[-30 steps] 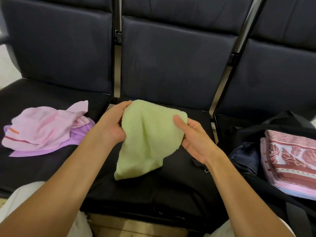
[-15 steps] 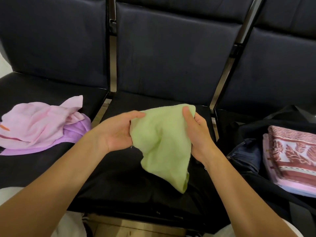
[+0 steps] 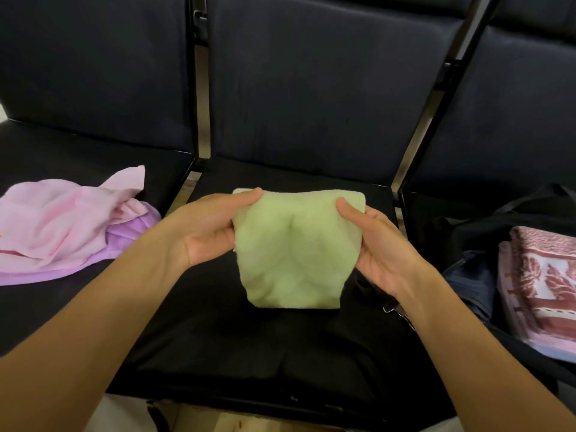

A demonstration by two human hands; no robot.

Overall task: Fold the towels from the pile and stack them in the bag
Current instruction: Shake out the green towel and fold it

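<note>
towel (image 3: 296, 251) hung between the hands, left hand (image 3: 202, 229) and right hand (image 3: 380, 244) pinching its upper corners, above the bench (image 3: 249, 353) | pile (image 3: 65, 226) lay on the bench well left of the left hand | bag (image 3: 473, 275) sat right of the right hand, folded towels (image 3: 542, 288) inside it

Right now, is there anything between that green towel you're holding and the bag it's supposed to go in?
Nothing visible blocks the way. Both hands, left and right, hold the green towel over the middle seat. The black bag sits open on the next seat to the right, with a patterned towel already inside.
</note>
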